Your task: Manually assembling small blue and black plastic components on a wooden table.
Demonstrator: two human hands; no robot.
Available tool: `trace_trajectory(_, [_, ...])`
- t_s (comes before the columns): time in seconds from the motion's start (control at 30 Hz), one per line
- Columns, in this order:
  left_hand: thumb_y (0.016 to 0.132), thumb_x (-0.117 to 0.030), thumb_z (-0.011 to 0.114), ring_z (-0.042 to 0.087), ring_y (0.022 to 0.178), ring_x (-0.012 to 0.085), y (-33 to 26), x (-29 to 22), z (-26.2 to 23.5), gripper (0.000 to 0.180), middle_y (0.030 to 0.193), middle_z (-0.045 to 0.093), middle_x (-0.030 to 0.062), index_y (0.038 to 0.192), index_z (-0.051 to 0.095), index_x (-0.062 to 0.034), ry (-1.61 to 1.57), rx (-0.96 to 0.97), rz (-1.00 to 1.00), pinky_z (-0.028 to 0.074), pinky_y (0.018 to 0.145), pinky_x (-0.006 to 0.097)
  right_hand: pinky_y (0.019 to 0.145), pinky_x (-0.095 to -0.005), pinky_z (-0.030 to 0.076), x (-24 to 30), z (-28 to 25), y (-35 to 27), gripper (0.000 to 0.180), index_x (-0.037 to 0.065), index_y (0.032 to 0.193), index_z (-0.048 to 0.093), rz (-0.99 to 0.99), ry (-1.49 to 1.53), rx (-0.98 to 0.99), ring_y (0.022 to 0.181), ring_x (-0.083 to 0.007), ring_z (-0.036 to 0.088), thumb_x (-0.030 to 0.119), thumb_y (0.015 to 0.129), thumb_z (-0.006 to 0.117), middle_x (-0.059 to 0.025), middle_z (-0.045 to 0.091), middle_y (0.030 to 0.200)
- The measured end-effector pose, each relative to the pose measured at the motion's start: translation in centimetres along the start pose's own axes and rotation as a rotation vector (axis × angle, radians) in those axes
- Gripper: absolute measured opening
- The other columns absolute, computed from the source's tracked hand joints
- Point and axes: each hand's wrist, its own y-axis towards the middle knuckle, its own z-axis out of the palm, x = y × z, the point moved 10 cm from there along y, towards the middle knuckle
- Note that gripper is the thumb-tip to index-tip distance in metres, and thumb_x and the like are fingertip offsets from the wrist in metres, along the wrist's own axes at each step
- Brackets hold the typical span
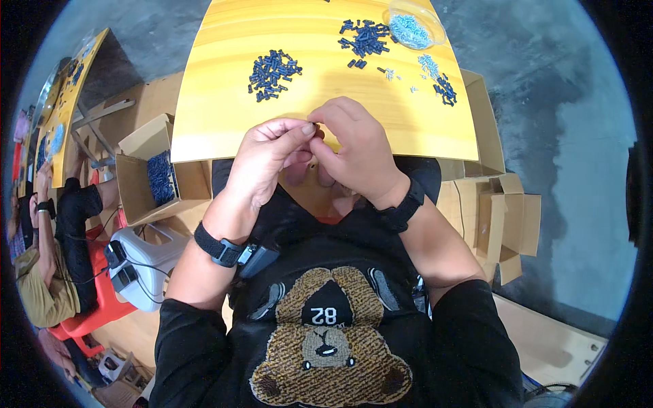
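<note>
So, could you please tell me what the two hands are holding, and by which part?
Left hand and right hand meet fingertip to fingertip over the yellow table's near edge. Whatever is pinched is hidden, so neither the item nor the grip can be told.

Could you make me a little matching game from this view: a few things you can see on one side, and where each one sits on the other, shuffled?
Things:
1. clear dish of pale parts
2. left pile of dark blue parts
3. open cardboard box of dark parts
4. left hand and right hand

Places:
A. beside the yellow table, at the person's left
B. pinched together at the table's near edge
C. far right corner of the table
D. middle left of the tabletop

Pairs: 1-C, 2-D, 3-A, 4-B
</note>
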Motion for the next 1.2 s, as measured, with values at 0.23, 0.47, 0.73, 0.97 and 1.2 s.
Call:
trace_trajectory(0.23, [0.087,-0.013,0.064,0.057,0.06,0.0063,0.4,0.8,-0.3,0.013,0.079,0.067,0.0043,0.092,0.067,-0.0014,0.017,-0.016,-0.009,0.045,0.053,0.017,0.064,-0.0386,0.047,-0.9,0.4,-0.1,0.011,0.004,0.075,0.054,0.012,0.006,0.061,0.075,-0.0301,0.055,0.009,0.07,0.062,-0.0108,0.054,0.076])
trace_trajectory(0.47, [0.085,-0.012,0.065,0.058,0.061,0.007,0.6,0.5,-0.1,0.013,0.078,0.067,0.0044,0.091,0.067,-0.0013,0.034,-0.026,-0.001,0.045,0.053,0.017,0.063,-0.0382,0.048,-1.3,0.2,-0.2,0.012,0.005,0.075,0.054,0.023,0.035,0.048,0.073,-0.0295,0.056,0.01,0.07,0.064,-0.0101,0.054,0.075])
trace_trajectory(0.73, [0.086,-0.012,0.064,0.062,0.071,0.0104,2.0,-0.3,-1.1,0.012,0.082,0.067,0.0059,0.089,0.067,-0.0015,0.065,-0.048,0.057,0.049,0.062,0.022,0.066,-0.0359,0.048,-3.6,0.3,-0.5,0.018,0.003,0.087,0.06,0.163,0.06,0.074,0.078,-0.03,0.058,0.009,0.071,0.065,-0.0127,0.058,0.081])
trace_trajectory(0.97, [0.087,-0.01,0.061,0.062,0.075,0.0126,2.8,-1.0,-2.5,0.011,0.087,0.067,0.0085,0.092,0.065,-0.0012,0.104,-0.097,0.14,0.05,0.068,0.024,0.067,-0.0367,0.05,-11.9,-5.2,0.8,0.011,0.002,0.081,0.067,0.329,-0.188,-0.009,0.075,-0.0291,0.061,0.012,0.074,0.065,-0.0158,0.062,0.08])
trace_trajectory(1.2, [0.087,-0.008,0.06,0.062,0.077,0.0121,3.1,-0.5,-2.5,0.011,0.088,0.067,0.0085,0.094,0.063,0.0006,0.287,-0.028,0.181,0.05,0.07,0.024,0.069,-0.0389,0.05,-17.6,-6.1,2.7,0.013,0.006,0.079,0.07,0.434,-0.495,0.066,0.076,-0.0315,0.061,0.016,0.074,0.064,-0.017,0.063,0.082])
